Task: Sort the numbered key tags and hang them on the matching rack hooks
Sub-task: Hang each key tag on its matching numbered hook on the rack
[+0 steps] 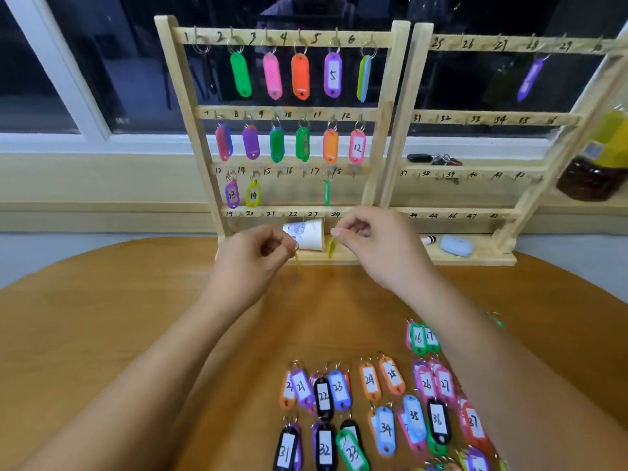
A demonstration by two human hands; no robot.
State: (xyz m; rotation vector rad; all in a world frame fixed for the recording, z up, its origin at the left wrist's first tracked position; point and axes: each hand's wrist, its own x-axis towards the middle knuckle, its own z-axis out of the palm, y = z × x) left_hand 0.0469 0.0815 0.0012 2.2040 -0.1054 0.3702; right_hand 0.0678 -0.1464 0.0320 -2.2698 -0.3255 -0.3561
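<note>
The left hand (258, 254) pinches the ring of a yellow-green tag (298, 261) that dangles at its 4 o'clock. The right hand (373, 241) pinches a second yellow-green tag (330, 249), hanging at its 8 o'clock. Both hover just before the base of the left rack (386, 107), with a paper cup (309, 234) between them. Bare tabletop (102, 317) lies at 9 o'clock, and loose numbered tags (369, 380) crowd 5 o'clock. The wrists bend inward; the forearms reach up from 6 o'clock.

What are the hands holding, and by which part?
The left hand pinches a yellow-green tag by its ring; the right hand pinches a second yellow-green tag at its top end.
</note>
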